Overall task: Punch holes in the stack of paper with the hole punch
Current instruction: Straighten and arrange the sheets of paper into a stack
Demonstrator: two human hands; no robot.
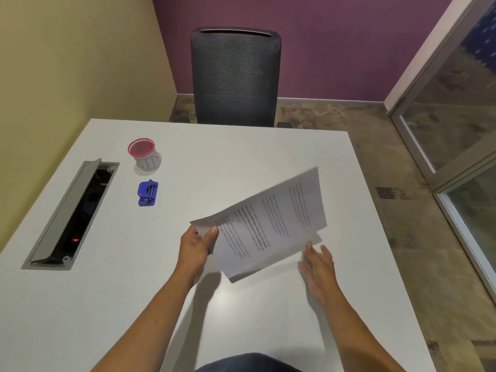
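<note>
Left hand [197,244] pinches the thin printed paper stack [268,226] by one corner; right hand [318,269] open, flat beside it.

White table [161,264] carries hole punch [147,193], seemingly mesh cup [142,154].

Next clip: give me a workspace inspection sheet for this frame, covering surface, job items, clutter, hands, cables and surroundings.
Surface: white table, mostly bare.
Job's things: paper stack lifted and tilted, motion-blurred; blue hole punch sitting untouched on the table.
Clutter: red-rimmed cup behind the punch.
Hands: left hand pinches the stack's corner; right hand open, beside its lower edge.
Cables: cable tray open, red light inside; no loose cables seen.
Surroundings: mesh chair, glass door.
</note>
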